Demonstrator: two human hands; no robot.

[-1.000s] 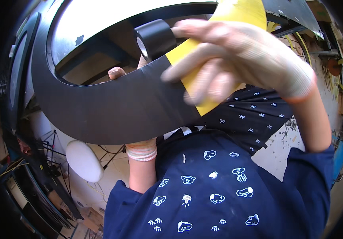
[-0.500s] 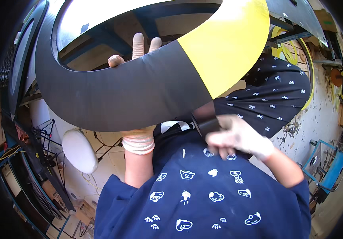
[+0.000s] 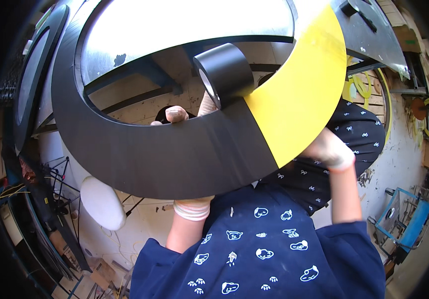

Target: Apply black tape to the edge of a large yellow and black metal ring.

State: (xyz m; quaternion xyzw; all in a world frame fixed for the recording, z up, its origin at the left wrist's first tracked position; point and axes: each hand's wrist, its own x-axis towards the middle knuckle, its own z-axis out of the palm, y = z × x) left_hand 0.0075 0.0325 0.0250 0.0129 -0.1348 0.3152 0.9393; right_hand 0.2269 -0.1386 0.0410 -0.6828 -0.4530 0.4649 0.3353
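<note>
A large flat ring (image 3: pixel 174 154), black with a yellow section (image 3: pixel 306 94), tilts across my lap. My left hand (image 3: pixel 177 114) wears a light knitted glove and grips the ring's near side from below. Its fingertips curl up over the inner edge, while the palm is hidden under the ring. A roll of wide black tape (image 3: pixel 229 72) stands at the inner edge, near the black-yellow border, with a left finger against it. My right hand (image 3: pixel 330 149), gloved too, reaches under the yellow section; its fingers are hidden there.
The ring's far side lies on a shiny metal table (image 3: pixel 184 30). Another black ring (image 3: pixel 35 79) leans at the left. A white stool seat (image 3: pixel 102 203) stands below it. A blue metal frame (image 3: pixel 406 217) is on the floor at right, and yellow rings (image 3: pixel 361 87) lie behind my knee.
The tape roll has gone from below the ring's outer edge up through to its inner side. My right hand has moved right and under the yellow section. The ring sits lower in view.
</note>
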